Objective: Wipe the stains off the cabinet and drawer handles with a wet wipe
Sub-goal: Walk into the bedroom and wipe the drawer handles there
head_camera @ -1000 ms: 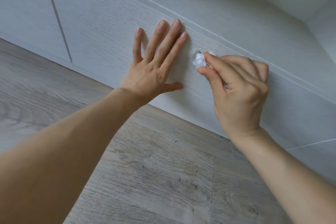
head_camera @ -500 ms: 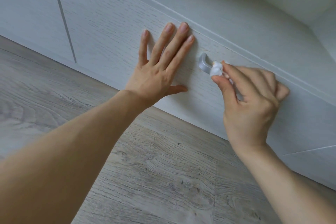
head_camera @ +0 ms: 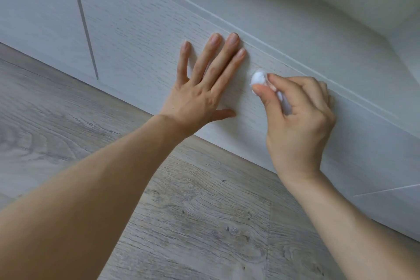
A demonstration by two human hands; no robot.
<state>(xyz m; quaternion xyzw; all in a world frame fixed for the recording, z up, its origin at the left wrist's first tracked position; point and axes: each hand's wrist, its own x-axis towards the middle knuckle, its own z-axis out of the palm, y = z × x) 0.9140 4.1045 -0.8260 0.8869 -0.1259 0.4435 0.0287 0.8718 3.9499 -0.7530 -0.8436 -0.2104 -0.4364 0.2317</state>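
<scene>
The right hand, its grip pinched round the bunched wet wipe, has slid the wipe back over the drawer handle's left end, now hidden beneath it, while the left hand stays spread flat on the drawer front, so scrubbing continues

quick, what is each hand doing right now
Left hand: open, fingers straight, flat on the pale wood-grain drawer front.
Right hand: pinching the bunched white wet wipe.
</scene>
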